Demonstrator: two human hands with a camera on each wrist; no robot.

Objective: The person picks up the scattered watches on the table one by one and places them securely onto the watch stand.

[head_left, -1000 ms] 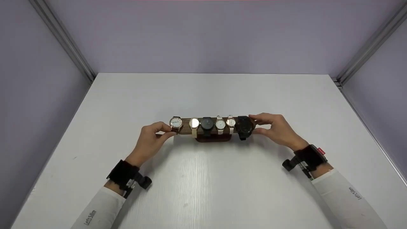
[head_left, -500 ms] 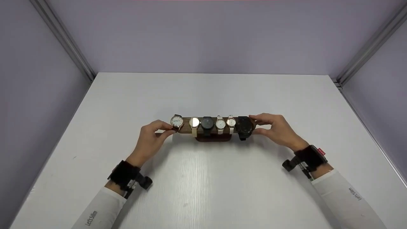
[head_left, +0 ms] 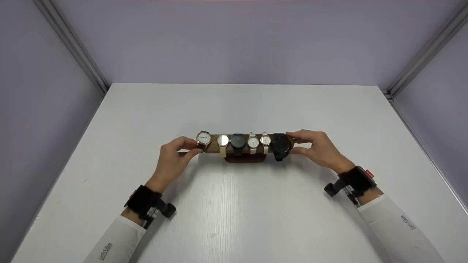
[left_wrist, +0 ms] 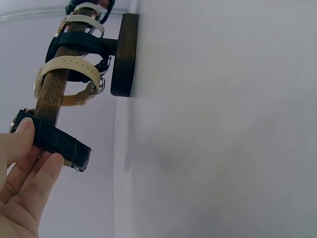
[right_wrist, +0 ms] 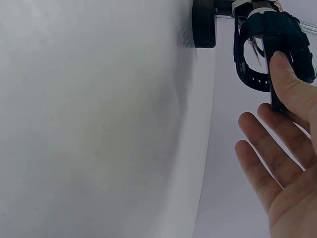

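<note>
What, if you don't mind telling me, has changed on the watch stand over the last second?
The white-faced watch at the stand's left end has shifted slightly up and inward along the wooden bar, with the left hand pinching its dark strap. The right hand stays at the large black watch. The four watches between, and the stand's base, have not moved.

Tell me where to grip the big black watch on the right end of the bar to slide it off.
Pinch the big black watch by its case edges, thumb below and fingers above, coming from the right, probably as the right hand does now. It is looped round the wooden bar, whose right end is free.
</note>
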